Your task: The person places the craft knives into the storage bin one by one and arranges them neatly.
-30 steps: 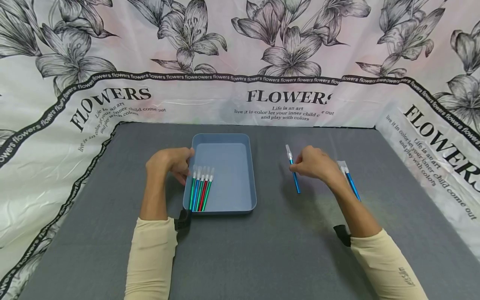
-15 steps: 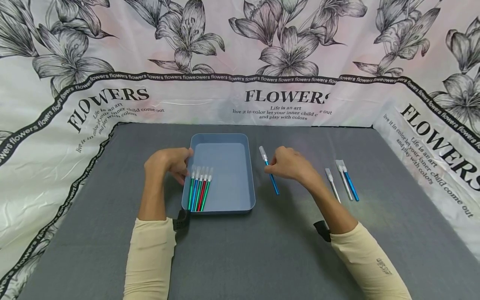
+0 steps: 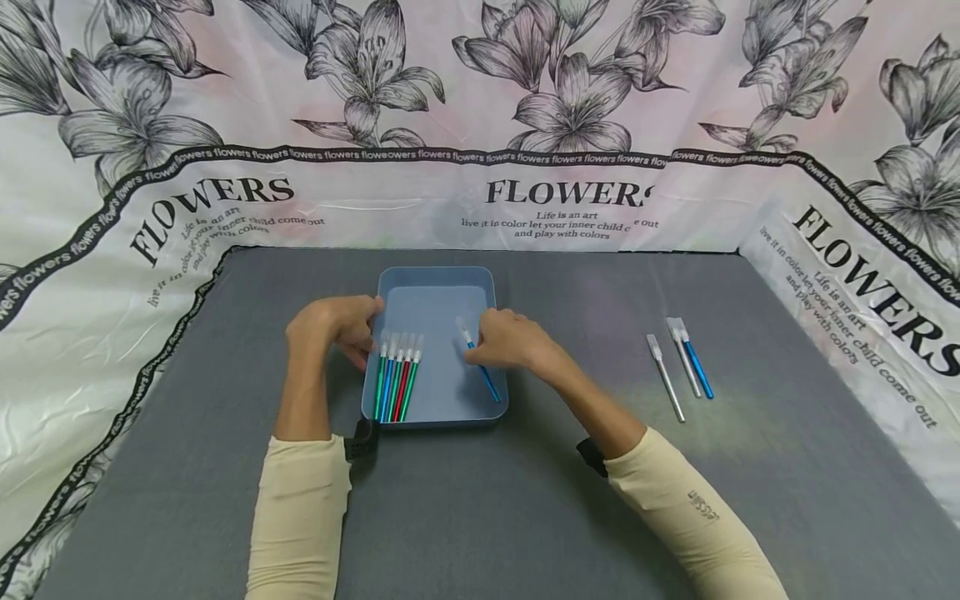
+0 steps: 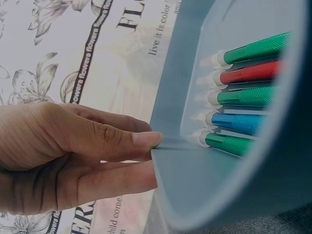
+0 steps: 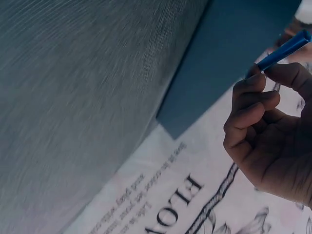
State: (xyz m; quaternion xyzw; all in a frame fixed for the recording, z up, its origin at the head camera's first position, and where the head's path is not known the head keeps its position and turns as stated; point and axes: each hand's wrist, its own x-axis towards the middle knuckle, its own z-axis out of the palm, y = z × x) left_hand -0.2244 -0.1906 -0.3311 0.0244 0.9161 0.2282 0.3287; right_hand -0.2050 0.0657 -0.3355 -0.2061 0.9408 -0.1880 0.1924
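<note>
A blue-grey tray [image 3: 442, 308] lies on the table. My left hand [image 3: 333, 323] pinches its left rim, thumb on the edge and fingers beneath, as the left wrist view shows. Several capped craft knives lie side by side at the tray's left, including a red one [image 4: 251, 73] and a blue one [image 4: 239, 122], the others green. Over the tray's right part, my right hand [image 3: 512, 340] pinches another blue craft knife [image 3: 490, 383], its clear cap pointing away from me. In the right wrist view, the blue handle end [image 5: 287, 50] sticks out past the thumb and forefinger.
To the right on the grey tabletop [image 3: 570, 517] lie two silver craft knives, the nearer silver knife [image 3: 667, 379] apart from a blue craft knife [image 3: 699, 371] beside the other. A flower-printed sheet [image 3: 420, 200] borders the table at the back and sides.
My right hand has carried the blue craft knife leftward from the right side of the table to above the tray. The left hand keeps its hold on the rim.
</note>
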